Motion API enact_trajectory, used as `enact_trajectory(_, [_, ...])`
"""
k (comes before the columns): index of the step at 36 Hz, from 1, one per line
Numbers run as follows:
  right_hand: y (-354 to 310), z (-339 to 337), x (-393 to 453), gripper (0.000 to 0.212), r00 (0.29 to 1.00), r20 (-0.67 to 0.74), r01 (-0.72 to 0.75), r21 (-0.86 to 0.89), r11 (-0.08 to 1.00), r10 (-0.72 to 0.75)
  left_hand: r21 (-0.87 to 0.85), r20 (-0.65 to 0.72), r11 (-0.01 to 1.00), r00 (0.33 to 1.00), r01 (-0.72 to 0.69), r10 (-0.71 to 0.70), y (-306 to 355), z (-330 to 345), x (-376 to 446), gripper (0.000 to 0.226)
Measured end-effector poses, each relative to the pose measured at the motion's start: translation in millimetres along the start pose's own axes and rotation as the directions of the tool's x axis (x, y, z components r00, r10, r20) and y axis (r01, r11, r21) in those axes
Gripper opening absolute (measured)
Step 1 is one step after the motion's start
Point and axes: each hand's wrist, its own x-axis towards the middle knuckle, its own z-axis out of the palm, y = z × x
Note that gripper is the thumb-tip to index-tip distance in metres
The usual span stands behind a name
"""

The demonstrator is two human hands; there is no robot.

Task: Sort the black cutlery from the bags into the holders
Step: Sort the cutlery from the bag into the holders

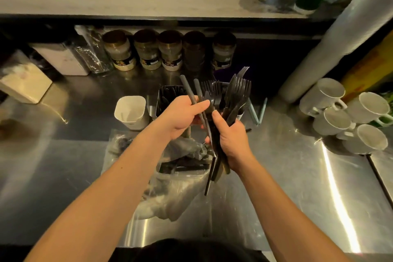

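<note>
Here the steel counter (287, 176) takes up most of the view, and everything else sits on it or above it. At its back edge, under a raised shelf, stands a row of jars (170, 51); off to the counter's right side four white mugs (344, 117) cluster together. A clear plastic bag (170, 193) lies crumpled at the counter's middle, with dark cutlery still inside. Behind the bag stand the holders: a white holder (130, 111) to the left and a black holder (168, 98) just beside it, already showing dark pieces.

Above the bag the right hand (231, 140) clamps round a thick bundle of black forks (236, 93), tines up, handles poking out below the fist. The left hand (180, 115) is close against it, thumb and fingers pinching two grey handles (192, 95) drawn from the bundle.
</note>
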Motion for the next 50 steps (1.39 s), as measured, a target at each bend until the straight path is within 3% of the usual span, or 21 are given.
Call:
enact_trajectory(4, [1.6,9.9,3.4,0.034,0.998,-0.064,0.012,0.013,1.000,-0.011,-0.014,-0.058,1.000,0.998,0.000,-0.001,1.4,-14.3,0.4,0.016])
enact_trajectory(14, [13.0,34.7,16.1,0.017,1.000,-0.018,0.024,-0.061,0.998,-0.025,-0.024,-0.176,1.000,0.984,0.002,-0.006,-1.6,-45.6,1.6,0.011])
enact_trajectory(20, [11.3,49.9,21.6,0.031,1.000,-0.015,-0.003,-0.022,1.000,0.003,-0.025,-0.193,1.000,0.981,-0.018,0.013,-0.5,-61.3,3.0,0.014])
enact_trajectory(30, [26.5,45.9,35.0,0.025,0.986,-0.152,-0.072,-0.046,0.996,0.064,-0.197,-0.589,0.951,0.804,-0.237,0.078,21.1,-111.7,17.2,0.014])
enact_trajectory(38, [32.8,40.4,39.3,0.030,0.981,-0.171,-0.102,-0.058,0.993,0.091,0.015,-0.692,0.963,0.693,-0.268,0.203,24.0,-121.1,31.7,0.007])
enact_trajectory(44, [31.7,33.8,40.7,0.034,0.984,-0.157,-0.101,-0.060,0.993,0.090,0.094,-0.658,0.967,0.714,-0.239,0.240,11.8,-115.2,44.0,0.008])
enact_trajectory(50, [32.0,31.6,39.7,0.027,0.983,-0.147,-0.118,-0.032,0.993,0.112,0.291,-0.481,0.946,0.833,-0.143,0.273,-8.0,-105.5,54.2,0.020])
